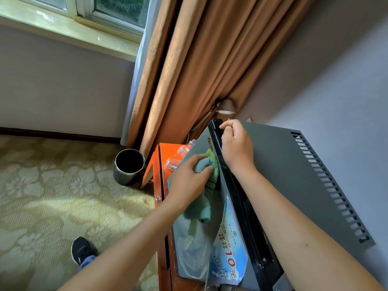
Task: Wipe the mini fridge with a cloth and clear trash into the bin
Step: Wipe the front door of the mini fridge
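The grey mini fridge (289,164) stands at the right, seen from above, its door (189,244) facing left. My left hand (189,177) grips a green cloth (206,194) and presses it against the upper part of the door, near the black top edge. My right hand (236,143) holds the black top edge of the door (233,185) at its far corner, fingers curled over it. A blue sticker (231,255) with red print covers the lower door. A black round bin (129,166) sits on the carpet to the left.
An orange-red wooden cabinet (162,164) lies under and beside the fridge, with clear plastic bottles (173,163) on it. Brown curtains (189,70) hang behind. A paper cup (226,107) sits behind the fridge. My shoe (83,250) is on the patterned carpet (52,196).
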